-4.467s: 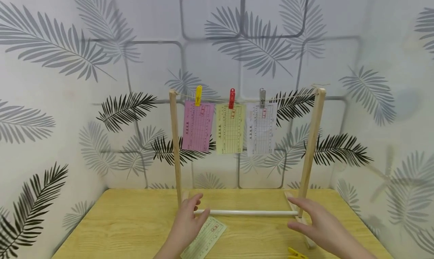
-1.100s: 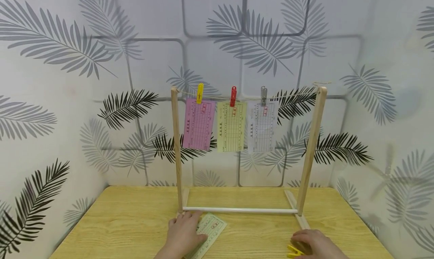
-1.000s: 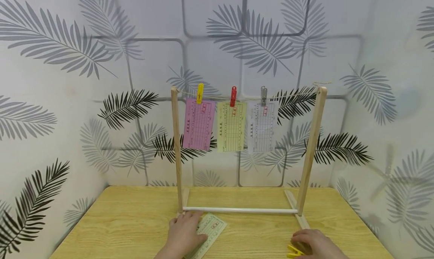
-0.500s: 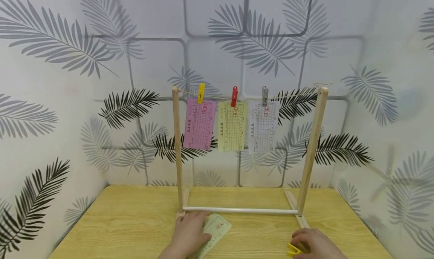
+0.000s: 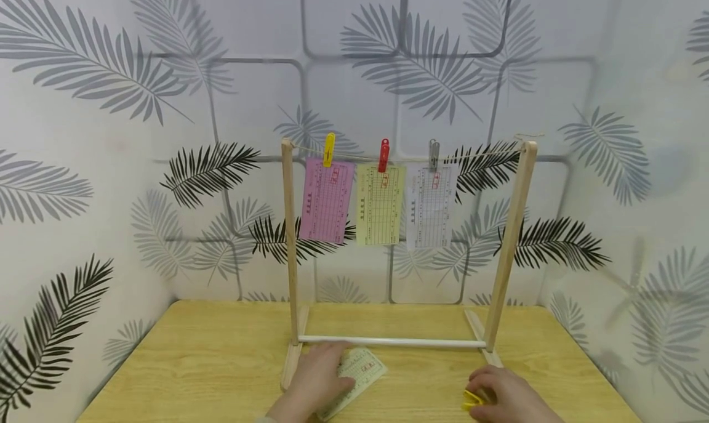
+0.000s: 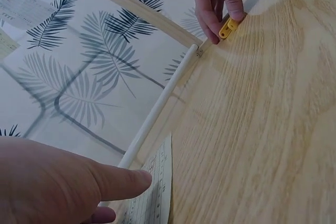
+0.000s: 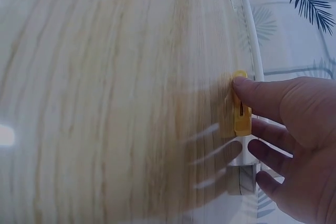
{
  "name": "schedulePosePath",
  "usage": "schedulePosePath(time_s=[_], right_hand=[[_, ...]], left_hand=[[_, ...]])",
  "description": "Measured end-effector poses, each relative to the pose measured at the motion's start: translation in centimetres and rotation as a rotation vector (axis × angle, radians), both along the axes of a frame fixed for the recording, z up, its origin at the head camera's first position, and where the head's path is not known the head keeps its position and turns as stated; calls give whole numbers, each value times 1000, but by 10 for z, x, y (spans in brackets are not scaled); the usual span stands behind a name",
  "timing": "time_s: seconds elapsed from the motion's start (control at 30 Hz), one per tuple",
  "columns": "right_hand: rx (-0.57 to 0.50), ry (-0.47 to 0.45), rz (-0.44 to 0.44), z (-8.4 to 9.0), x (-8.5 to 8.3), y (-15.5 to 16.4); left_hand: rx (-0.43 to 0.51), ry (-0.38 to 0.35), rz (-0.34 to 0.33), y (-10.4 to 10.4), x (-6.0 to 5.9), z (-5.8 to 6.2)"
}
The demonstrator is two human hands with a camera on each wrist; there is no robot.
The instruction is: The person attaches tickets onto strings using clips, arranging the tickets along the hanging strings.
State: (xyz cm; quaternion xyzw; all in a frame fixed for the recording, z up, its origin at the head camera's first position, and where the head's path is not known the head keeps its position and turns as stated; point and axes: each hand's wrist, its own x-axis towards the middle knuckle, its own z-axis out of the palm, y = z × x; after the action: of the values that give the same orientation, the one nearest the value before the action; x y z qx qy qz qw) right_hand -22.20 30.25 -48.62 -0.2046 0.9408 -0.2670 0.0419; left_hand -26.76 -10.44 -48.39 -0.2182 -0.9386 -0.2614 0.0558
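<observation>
A pale green printed form slip (image 5: 362, 369) lies at the front of the table. My left hand (image 5: 318, 377) has its thumb and fingers about the slip's left part and grips it; the hand covers some of it. In the left wrist view, the thumb reaches over the slip (image 6: 157, 182). To the right, my right hand (image 5: 506, 393) pinches a yellow clothespin (image 5: 472, 400) low at the tabletop. The right wrist view shows the thumb on one side of the clothespin (image 7: 242, 106) and the index finger at the other, with the remaining fingers loosely bent.
Behind the hands stands a wooden rack, with a left post (image 5: 290, 244), a right post (image 5: 509, 244) and a white crossbar (image 5: 393, 342). From its string hang a pink slip (image 5: 327, 201), a yellow slip (image 5: 380, 206) and a white slip (image 5: 431, 207) under yellow, red and grey clothespins.
Both hands have come down to the table since the first frame. Lately the left hand and green slip have shifted right. The right hand has taken the yellow clothespin and moved it slightly left.
</observation>
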Motion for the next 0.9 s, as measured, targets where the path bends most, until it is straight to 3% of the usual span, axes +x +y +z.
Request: schedulePosePath(time_s=[0.37, 0.57, 0.9], right_hand=[[-18, 49, -15, -7, 0, -2], [-22, 45, -30, -14, -4, -1], [-25, 30, -50, -17, -7, -1]], left_hand=[[-67, -42, 98, -5, 2, 2], [-112, -39, 109, -6, 3, 3], [-103, -76, 107, -7, 2, 4]])
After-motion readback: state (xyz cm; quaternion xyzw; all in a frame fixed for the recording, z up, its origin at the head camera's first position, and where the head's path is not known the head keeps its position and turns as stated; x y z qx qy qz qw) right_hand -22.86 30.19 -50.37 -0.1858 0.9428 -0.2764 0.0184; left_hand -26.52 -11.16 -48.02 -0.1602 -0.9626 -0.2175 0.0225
